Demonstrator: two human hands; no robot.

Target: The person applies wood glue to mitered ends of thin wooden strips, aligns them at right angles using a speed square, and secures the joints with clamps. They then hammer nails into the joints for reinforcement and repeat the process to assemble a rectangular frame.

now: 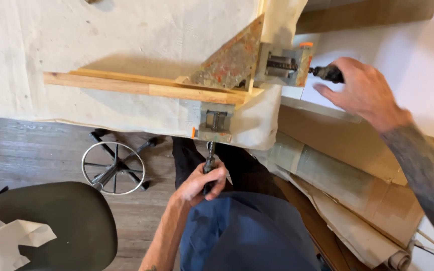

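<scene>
A corner clamp [237, 65] pins two wooden strips [141, 86] at the edge of a cloth-covered table [76, 35]. The left hand [201, 183] has its grip closed around the lower screw handle [209, 165], which hangs below the table edge. The right hand [362, 90] has its fingers curled on the side screw handle [327, 74]. A black stool [61, 226] stands at the left, and rolled cardboard [347, 200] crowds the right.
</scene>
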